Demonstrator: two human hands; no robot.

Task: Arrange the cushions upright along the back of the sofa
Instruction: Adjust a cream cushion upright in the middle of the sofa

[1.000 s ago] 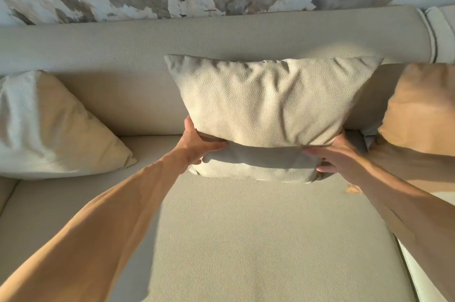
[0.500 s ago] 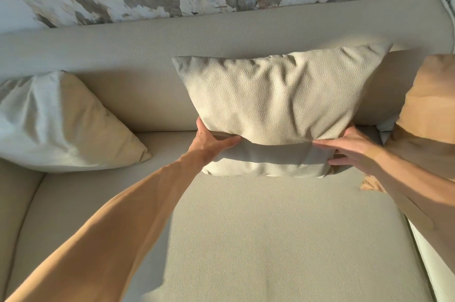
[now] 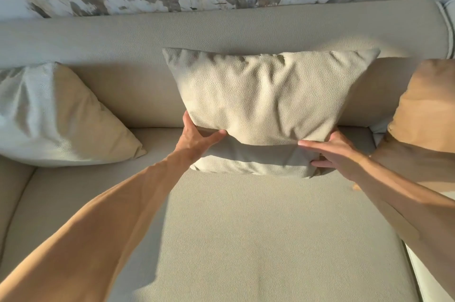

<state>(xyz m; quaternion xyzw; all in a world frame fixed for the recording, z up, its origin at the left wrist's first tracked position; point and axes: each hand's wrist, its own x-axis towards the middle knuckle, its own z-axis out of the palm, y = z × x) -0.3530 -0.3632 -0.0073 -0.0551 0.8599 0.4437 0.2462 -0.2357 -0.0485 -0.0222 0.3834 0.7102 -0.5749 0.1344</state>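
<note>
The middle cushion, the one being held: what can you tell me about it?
The middle cushion is rectangular, in pale beige pebbled fabric, soft and creased. It stands upright on the sofa seat, leaning on the backrest. The left hand and right hand grip its lower corners, folding its bottom edge forward.

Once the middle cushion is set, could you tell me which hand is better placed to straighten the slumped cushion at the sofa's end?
Probably the left hand: the slumped cushion lies on its side.
</note>
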